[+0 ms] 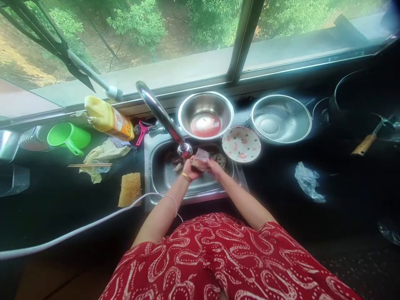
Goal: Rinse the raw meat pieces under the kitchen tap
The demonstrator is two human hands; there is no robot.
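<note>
Over the steel sink, just below the spout of the faucet, both my hands hold a small pinkish, translucent lump, perhaps a bag or a piece of meat. My left hand, with a gold bangle at the wrist, grips it from the left. On its right side is my right hand, fingers closed against it. Some dark items lie in the sink basin behind my hands; I cannot make them out.
Behind the sink stand a steel bowl with reddish water, a flowered plate and a mesh strainer. Left: yellow bottle, green cup, cloth, chopsticks, sponge. Right: crumpled plastic, dark pots.
</note>
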